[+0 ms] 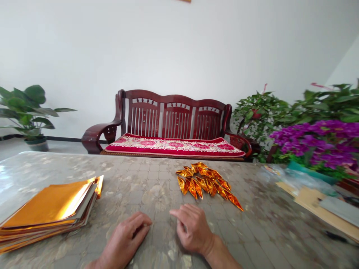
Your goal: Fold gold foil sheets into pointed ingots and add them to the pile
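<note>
My left hand [127, 239] rests on the patterned tabletop [157, 198], its fingers curled together with the thumb beneath and nothing visible in them. Across a small gap, my right hand [193, 229] is bent inward. Its index finger points left, the thumb is apart below it, and nothing shows between them. Just beyond the right hand lies a loose cluster of pointed, folded gold foil paper pieces [207, 181], untouched. To the left of my left hand is an uneven stack of gold foil paper sheets [53, 205], also untouched.
At the right edge are clear plastic wrapping [305, 181], tan cardboard pieces [308, 200] and a small black object [336, 237], beside purple flowers [316, 144]. Past the table stands a dark red wooden bench [176, 116]. A potted plant [33, 108] stands at far left.
</note>
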Demonstrator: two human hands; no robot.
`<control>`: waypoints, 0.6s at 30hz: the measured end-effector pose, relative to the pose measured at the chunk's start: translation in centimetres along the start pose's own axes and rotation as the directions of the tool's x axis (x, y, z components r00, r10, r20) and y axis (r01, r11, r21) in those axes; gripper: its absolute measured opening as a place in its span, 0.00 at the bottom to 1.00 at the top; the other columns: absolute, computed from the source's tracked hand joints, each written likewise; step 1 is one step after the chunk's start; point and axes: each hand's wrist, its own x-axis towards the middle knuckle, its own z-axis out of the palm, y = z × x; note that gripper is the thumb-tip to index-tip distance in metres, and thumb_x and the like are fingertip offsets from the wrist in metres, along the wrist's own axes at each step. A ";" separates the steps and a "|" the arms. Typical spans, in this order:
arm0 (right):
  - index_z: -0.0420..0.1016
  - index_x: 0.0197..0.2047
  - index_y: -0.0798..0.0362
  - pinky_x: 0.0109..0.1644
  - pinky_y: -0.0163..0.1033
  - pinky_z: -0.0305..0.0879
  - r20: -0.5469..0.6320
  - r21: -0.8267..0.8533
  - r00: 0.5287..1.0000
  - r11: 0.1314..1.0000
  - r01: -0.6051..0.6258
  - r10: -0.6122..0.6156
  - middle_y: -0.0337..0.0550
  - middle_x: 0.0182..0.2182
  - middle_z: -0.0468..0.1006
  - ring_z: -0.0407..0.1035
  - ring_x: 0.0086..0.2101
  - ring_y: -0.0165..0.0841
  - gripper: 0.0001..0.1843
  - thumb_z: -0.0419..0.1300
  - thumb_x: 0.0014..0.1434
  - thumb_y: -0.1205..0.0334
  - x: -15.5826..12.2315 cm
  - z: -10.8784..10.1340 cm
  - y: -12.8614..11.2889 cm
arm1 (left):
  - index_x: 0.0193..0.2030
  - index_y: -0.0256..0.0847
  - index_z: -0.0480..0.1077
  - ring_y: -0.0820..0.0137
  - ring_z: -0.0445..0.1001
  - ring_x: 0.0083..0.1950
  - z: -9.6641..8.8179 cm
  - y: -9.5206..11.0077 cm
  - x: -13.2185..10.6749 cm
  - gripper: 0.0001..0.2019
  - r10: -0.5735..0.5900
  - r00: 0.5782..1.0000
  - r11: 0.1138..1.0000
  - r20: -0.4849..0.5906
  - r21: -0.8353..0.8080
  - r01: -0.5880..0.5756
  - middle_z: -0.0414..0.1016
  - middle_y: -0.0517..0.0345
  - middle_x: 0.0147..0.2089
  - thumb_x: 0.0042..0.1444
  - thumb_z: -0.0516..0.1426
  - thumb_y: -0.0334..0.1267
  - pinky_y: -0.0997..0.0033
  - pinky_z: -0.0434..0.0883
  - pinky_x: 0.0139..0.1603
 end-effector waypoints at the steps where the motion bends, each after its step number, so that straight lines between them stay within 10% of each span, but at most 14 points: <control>1: 0.75 0.45 0.51 0.34 0.37 0.58 0.042 0.010 0.999 1.000 0.008 -0.008 0.40 0.26 0.73 0.65 0.29 0.34 0.22 0.52 0.48 0.74 0.1 0.4 -0.4 | 0.35 0.44 0.71 0.72 0.76 0.35 0.0 0.1 -0.1 0.08 0.002 1.000 1.000 0.000 0.005 -0.002 0.76 0.61 0.34 0.65 0.53 0.37 0.78 0.70 0.38; 18: 0.79 0.43 0.46 0.38 0.35 0.66 0.263 0.072 0.964 0.996 -0.053 0.033 0.40 0.32 0.79 0.75 0.34 0.34 0.17 0.52 0.59 0.71 0.3 2.1 0.6 | 0.37 0.43 0.74 0.71 0.76 0.37 -2.8 3.4 -0.2 0.08 0.167 0.948 0.982 -0.272 0.128 -0.137 0.78 0.57 0.34 0.64 0.54 0.33 0.74 0.70 0.41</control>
